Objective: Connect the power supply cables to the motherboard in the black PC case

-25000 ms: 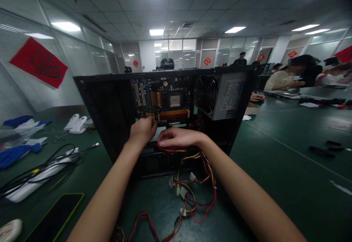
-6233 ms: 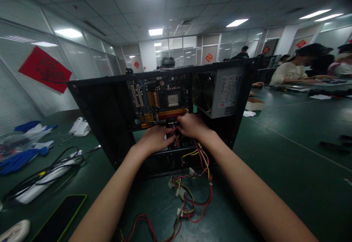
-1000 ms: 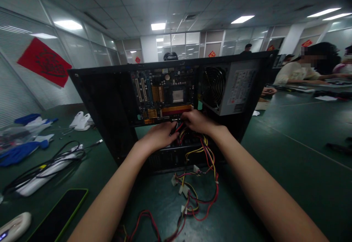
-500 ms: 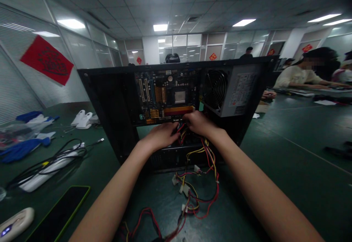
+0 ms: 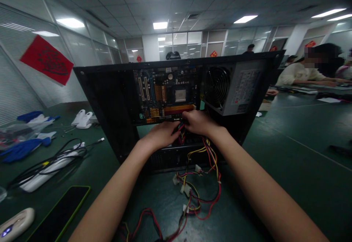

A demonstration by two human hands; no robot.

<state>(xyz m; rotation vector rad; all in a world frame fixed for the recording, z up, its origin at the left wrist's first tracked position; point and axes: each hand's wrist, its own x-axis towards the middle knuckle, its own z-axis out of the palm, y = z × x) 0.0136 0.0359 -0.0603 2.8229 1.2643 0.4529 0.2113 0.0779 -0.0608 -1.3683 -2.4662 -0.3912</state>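
My left hand (image 5: 162, 134) and my right hand (image 5: 198, 121) are both pinching the red and yellow wire bundle (image 5: 181, 129) at the lower edge of the motherboard (image 5: 165, 93), inside the open computer case (image 5: 115, 99); I am judging that a connector is being seated; next I am needing a straight, firm push toward the board; loose cables (image 5: 198, 194) are trailing on the green table (image 5: 288, 168).

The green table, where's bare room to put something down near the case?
Bare table lies right of the computer case, up to the right arm. Crowded: loose wires in front of the case, black cables and a phone on the left.
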